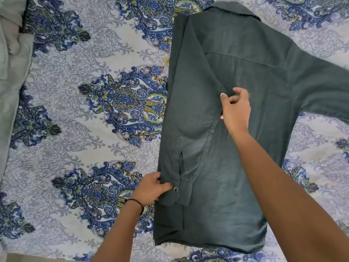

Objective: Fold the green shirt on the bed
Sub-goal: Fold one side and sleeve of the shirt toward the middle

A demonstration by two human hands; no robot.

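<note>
Head: left hand (153, 188) and right hand (236, 108) fingers pinch green shirt (217, 214), sleeve (190, 118) folded in

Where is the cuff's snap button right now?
Head view, lower centre: the snap button sits on the folded sleeve's cuff of the green shirt, just right of the left hand pinching that cuff's edge.

text: none legible | labels: none | brands: none | numbers: none
</note>
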